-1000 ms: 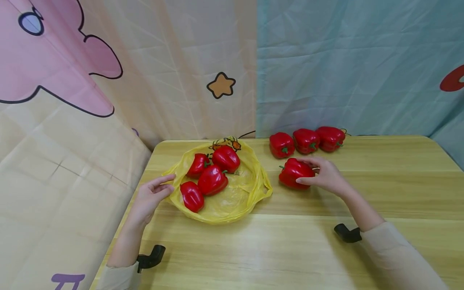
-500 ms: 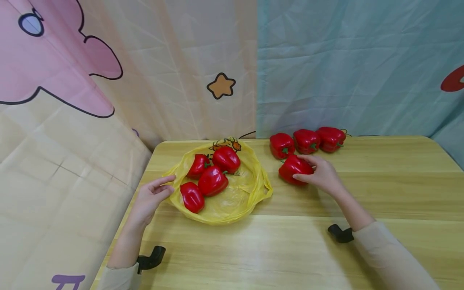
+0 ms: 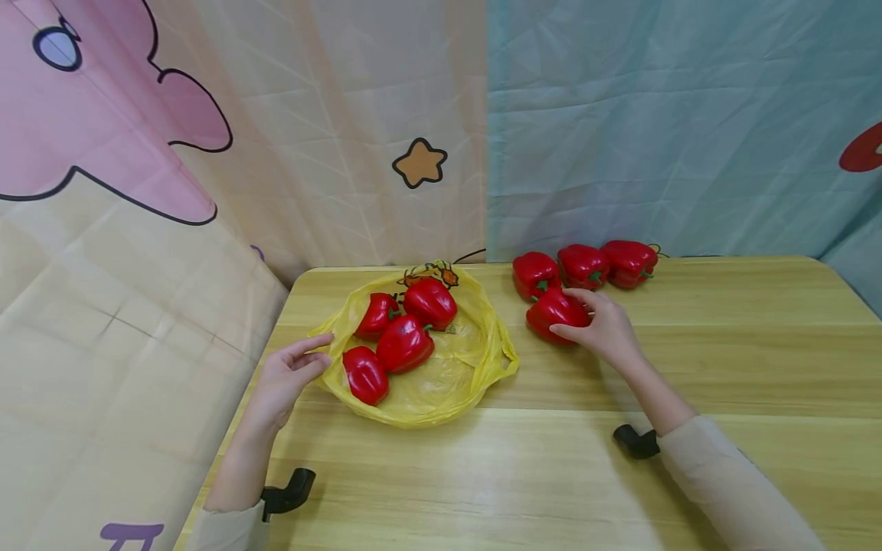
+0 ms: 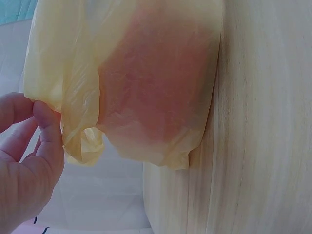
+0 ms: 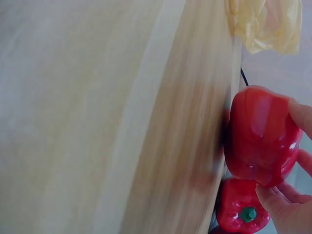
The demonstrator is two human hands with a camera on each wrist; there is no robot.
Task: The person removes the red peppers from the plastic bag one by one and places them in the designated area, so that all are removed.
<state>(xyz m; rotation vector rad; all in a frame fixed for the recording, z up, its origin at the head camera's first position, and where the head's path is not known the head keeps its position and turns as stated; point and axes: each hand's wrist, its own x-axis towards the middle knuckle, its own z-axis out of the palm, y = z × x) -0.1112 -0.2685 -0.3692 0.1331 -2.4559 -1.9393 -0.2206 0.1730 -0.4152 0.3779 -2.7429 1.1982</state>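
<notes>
My right hand point(image 3: 605, 330) grips a red bell pepper point(image 3: 555, 314), thumb on its near side and fingers over its far side. In the right wrist view the same pepper point(image 5: 263, 134) overlaps another pepper point(image 5: 241, 207) with a green stem. At the left, my left hand point(image 3: 288, 376) pinches the rim of an opened yellow plastic bag point(image 3: 441, 390) between thumb and forefinger. The left wrist view shows the thumb and fingertip meeting at the bag's edge point(image 4: 46, 87). Several red bell peppers lie inside the bag, one of them a pepper point(image 3: 405, 343) near its middle.
Three bell peppers stand in a row at the table's back edge: a left one point(image 3: 534, 274), a middle one point(image 3: 582, 266) and a right one point(image 3: 628, 263). The wooden table point(image 3: 524, 474) meets a printed cloth curtain point(image 3: 592, 138) behind and another at the left.
My right hand has moved the held pepper slightly away from me and left, closer to the row at the back. The left hand and the bag stay in place.
</notes>
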